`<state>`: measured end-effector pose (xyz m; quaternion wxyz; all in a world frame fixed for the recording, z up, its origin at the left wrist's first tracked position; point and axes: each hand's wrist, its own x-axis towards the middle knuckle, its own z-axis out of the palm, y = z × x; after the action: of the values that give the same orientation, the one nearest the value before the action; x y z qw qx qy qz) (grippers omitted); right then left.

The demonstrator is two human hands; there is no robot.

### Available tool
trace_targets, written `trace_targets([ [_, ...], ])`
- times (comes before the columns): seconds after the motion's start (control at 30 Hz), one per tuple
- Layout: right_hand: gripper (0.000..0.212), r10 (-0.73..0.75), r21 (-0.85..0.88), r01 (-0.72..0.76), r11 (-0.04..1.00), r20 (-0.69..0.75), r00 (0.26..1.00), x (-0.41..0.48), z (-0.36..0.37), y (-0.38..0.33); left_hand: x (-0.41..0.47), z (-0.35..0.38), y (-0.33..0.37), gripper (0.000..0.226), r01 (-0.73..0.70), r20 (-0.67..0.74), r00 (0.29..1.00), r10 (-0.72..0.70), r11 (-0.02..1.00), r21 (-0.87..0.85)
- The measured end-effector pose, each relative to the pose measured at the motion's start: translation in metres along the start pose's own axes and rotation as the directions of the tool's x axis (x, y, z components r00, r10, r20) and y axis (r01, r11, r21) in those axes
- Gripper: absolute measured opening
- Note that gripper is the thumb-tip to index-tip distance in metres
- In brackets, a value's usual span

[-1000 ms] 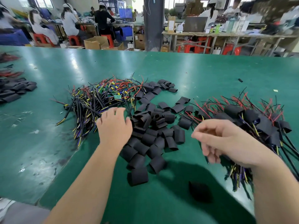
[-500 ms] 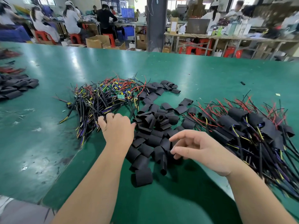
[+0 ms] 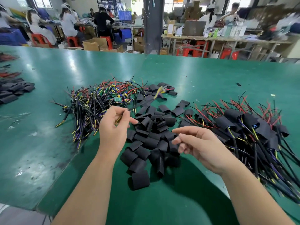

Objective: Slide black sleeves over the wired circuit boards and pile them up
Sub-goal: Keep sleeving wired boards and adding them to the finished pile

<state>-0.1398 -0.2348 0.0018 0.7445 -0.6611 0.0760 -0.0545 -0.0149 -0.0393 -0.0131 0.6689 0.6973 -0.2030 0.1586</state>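
Head view: left hand [image 3: 112,132] fingers pinch one black cable [image 3: 139,105], its blurred far end raised over the loose sleeves [image 3: 151,140]. Right hand [image 3: 201,146] hovers above the sleeves, fingers loosely curled, empty. Bare boards [image 3: 113,96] heaped left, sleeved pile [image 3: 243,122] right, on green tabletop [image 3: 211,78].

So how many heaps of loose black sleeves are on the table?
2: a big heap at centre, straight ahead; a smaller heap at the far left, possibly continuing out of view.
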Motion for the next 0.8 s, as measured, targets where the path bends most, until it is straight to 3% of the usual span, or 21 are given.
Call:
trace_targets([
  [0.07, 0.041, 0.005, 0.136, -0.013, 0.991, 0.056, 0.998, 0.0, 0.003, 0.0, -0.002, 0.002, 0.004, 0.016, 0.02, 0.116, 0.993, -0.01, 0.996, -0.086],
  [0.13, 0.05, -0.027, 0.308, 0.011, 0.951, 0.046, 0.999, 0.002, 0.004, 0.0, -0.002, 0.003, 0.003, 0.011, 0.058, 0.212, 0.977, -0.03, 0.99, -0.13],
  [0.23, 0.047, -0.076, 0.502, 0.087, 0.861, -0.043, 0.996, 0.005, 0.0, -0.003, -0.001, 0.0, 0.001, 0.01, 0.122, 0.309, 0.949, -0.064, 0.978, -0.171],
  [0.33, 0.038, -0.13, 0.509, 0.179, 0.842, -0.131, 0.983, 0.006, -0.002, -0.006, -0.002, -0.001, 0.002, 0.012, 0.106, 0.355, 0.933, -0.063, 0.989, -0.104],
  [0.4, 0.027, -0.14, 0.453, 0.205, 0.868, -0.173, 0.975, 0.006, -0.002, -0.007, -0.004, -0.002, 0.0, 0.015, -0.08, 0.297, 0.954, 0.04, 0.989, 0.125],
  [0.43, 0.023, -0.139, 0.433, 0.205, 0.878, -0.179, 0.974, 0.006, -0.002, -0.006, -0.004, -0.002, -0.001, 0.015, -0.239, 0.24, 0.956, 0.166, 0.919, 0.315],
  [0.5, 0.02, -0.131, 0.417, 0.188, 0.889, -0.161, 0.978, 0.007, 0.0, -0.003, -0.003, 0.001, 0.007, 0.016, -0.443, 0.152, 0.879, 0.452, 0.654, 0.613],
  [0.57, 0.022, -0.121, 0.412, 0.166, 0.896, -0.133, 0.984, 0.008, 0.004, 0.0, -0.006, 0.013, 0.019, 0.022, -0.525, 0.176, 0.816, 0.55, 0.578, 0.625],
  [0.63, 0.019, -0.123, 0.417, 0.159, 0.895, -0.113, 0.986, 0.009, 0.009, 0.004, -0.016, 0.028, 0.027, 0.028, -0.553, 0.316, 0.833, 0.455, 0.663, 0.504],
  [0.7, 0.015, -0.134, 0.427, 0.159, 0.89, -0.088, 0.987, 0.009, 0.013, 0.007, -0.025, 0.039, 0.024, 0.02, -0.41, 0.425, 0.867, 0.262, 0.859, 0.306],
  [0.77, 0.017, -0.126, 0.425, 0.146, 0.893, -0.076, 0.989, 0.008, 0.014, 0.009, -0.029, 0.04, 0.019, 0.016, -0.186, 0.398, 0.911, 0.108, 0.969, 0.163],
  [0.8, 0.017, -0.116, 0.417, 0.136, 0.898, -0.075, 0.99, 0.008, 0.014, 0.01, -0.029, 0.039, 0.016, 0.024, -0.151, 0.357, 0.929, 0.093, 0.979, 0.138],
])
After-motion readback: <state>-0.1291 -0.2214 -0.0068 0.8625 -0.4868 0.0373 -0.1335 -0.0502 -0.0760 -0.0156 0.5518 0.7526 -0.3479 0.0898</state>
